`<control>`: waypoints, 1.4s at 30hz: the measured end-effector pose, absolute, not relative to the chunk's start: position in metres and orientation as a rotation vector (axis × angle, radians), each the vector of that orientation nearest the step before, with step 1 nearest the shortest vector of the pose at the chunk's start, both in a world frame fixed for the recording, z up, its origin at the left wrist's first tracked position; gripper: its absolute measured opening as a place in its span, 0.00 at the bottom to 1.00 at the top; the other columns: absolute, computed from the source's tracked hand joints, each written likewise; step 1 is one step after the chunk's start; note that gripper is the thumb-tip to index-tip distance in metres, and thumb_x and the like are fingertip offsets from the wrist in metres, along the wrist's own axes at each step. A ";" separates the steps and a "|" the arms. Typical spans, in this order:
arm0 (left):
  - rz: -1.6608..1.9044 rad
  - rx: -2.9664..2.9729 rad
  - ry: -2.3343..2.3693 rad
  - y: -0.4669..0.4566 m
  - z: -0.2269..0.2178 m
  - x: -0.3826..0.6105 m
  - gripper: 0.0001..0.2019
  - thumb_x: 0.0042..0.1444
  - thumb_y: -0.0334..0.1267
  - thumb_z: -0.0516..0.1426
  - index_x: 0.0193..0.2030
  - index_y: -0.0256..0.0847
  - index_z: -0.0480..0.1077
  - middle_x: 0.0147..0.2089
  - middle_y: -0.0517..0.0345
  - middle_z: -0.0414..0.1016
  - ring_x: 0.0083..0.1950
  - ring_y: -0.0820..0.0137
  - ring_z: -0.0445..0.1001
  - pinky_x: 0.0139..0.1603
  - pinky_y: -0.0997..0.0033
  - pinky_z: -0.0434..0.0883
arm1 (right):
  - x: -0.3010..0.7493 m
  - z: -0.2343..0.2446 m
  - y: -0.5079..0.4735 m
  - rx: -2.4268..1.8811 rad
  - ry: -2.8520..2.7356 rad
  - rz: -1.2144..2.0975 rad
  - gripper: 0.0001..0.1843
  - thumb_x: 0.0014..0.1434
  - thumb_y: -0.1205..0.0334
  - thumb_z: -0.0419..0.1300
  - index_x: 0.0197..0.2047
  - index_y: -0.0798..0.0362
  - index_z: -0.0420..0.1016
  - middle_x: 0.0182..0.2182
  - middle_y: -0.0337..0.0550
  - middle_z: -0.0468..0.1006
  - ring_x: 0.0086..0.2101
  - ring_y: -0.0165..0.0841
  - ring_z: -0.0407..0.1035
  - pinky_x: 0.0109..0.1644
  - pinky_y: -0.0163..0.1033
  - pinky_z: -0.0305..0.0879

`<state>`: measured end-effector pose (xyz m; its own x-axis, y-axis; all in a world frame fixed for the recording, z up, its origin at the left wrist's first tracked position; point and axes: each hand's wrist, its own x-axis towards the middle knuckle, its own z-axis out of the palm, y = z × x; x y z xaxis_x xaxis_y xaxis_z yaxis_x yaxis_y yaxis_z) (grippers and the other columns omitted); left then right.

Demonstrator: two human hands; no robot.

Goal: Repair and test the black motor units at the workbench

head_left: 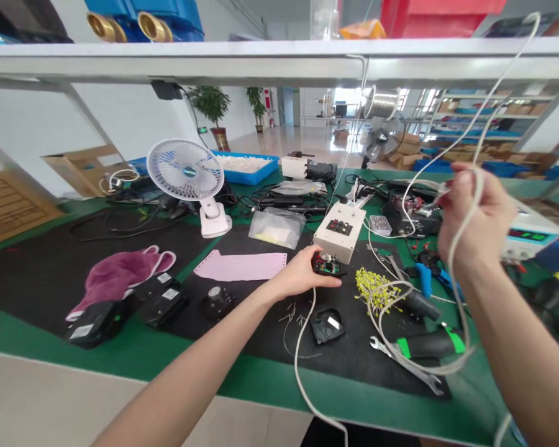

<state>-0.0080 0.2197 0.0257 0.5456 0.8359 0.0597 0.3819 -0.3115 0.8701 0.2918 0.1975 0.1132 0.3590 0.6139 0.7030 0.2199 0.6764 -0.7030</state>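
Note:
My left hand (300, 273) rests on the black mat, its fingers closed round a small black module with a circuit board (327, 265). A white cable (302, 347) runs from that module down over the bench's front edge. My right hand (472, 214) is raised above the bench at the right, closed on a loop of white cable (454, 248) that rises to the shelf and hangs down in loops. A black housing half (327, 325) lies just in front of my left hand. Yellow components (375, 288) lie in a pile to its right.
A white box with red switches (340, 231) stands behind the module. A white desk fan (186, 171), a pink paper sheet (240, 266), a magenta cloth (116, 276) and black devices (161, 301) lie to the left. Hand tools (428, 344) and a power supply (531, 236) sit at the right.

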 end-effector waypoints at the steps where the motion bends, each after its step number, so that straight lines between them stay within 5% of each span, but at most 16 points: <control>1: 0.632 1.948 1.020 0.230 0.019 -0.004 0.31 0.45 0.53 0.74 0.50 0.41 0.70 0.51 0.50 0.80 0.52 0.55 0.78 0.53 0.59 0.73 | 0.281 0.108 0.214 -0.850 -1.184 0.282 0.14 0.72 0.50 0.64 0.54 0.49 0.78 0.40 0.41 0.75 0.32 0.29 0.66 0.35 0.36 0.62; 6: 0.456 2.144 1.084 0.253 0.002 0.010 0.34 0.41 0.61 0.73 0.47 0.40 0.73 0.49 0.44 0.78 0.53 0.44 0.75 0.49 0.53 0.71 | 0.249 0.080 0.274 -0.974 -1.351 0.490 0.15 0.62 0.52 0.71 0.43 0.55 0.82 0.33 0.42 0.78 0.28 0.30 0.68 0.31 0.35 0.64; 13: 0.263 2.259 0.900 0.278 0.047 0.002 0.33 0.37 0.58 0.76 0.48 0.43 0.77 0.49 0.48 0.82 0.50 0.49 0.79 0.47 0.59 0.73 | 0.248 0.062 0.306 -1.075 -1.513 0.680 0.16 0.60 0.51 0.71 0.42 0.56 0.81 0.35 0.44 0.81 0.34 0.33 0.73 0.40 0.38 0.71; 19: 0.696 2.193 0.949 0.348 0.091 0.016 0.15 0.63 0.45 0.62 0.54 0.43 0.74 0.50 0.50 0.83 0.51 0.59 0.82 0.50 0.62 0.74 | 0.244 0.059 0.320 -1.136 -1.611 0.658 0.15 0.60 0.53 0.71 0.44 0.56 0.81 0.37 0.44 0.81 0.35 0.33 0.73 0.40 0.37 0.68; 29: 0.875 2.141 0.798 0.397 0.057 0.040 0.12 0.57 0.28 0.62 0.47 0.42 0.78 0.43 0.53 0.86 0.46 0.62 0.85 0.47 0.64 0.77 | 0.237 0.059 0.348 -1.209 -1.722 0.705 0.17 0.60 0.51 0.72 0.40 0.57 0.79 0.34 0.44 0.81 0.31 0.31 0.73 0.36 0.35 0.70; 42: 0.886 2.163 0.749 0.423 0.034 0.044 0.04 0.56 0.33 0.64 0.39 0.43 0.81 0.36 0.55 0.84 0.39 0.63 0.82 0.44 0.63 0.75 | 0.253 0.047 0.353 -1.353 -1.822 0.702 0.14 0.64 0.52 0.70 0.43 0.55 0.84 0.34 0.44 0.82 0.33 0.33 0.74 0.38 0.35 0.71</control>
<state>0.0439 0.4227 0.0345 0.6035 0.7059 0.3708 0.2482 -0.6082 0.7539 0.2533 0.3529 0.0470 -0.1628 0.9564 0.2424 0.5467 0.2919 -0.7848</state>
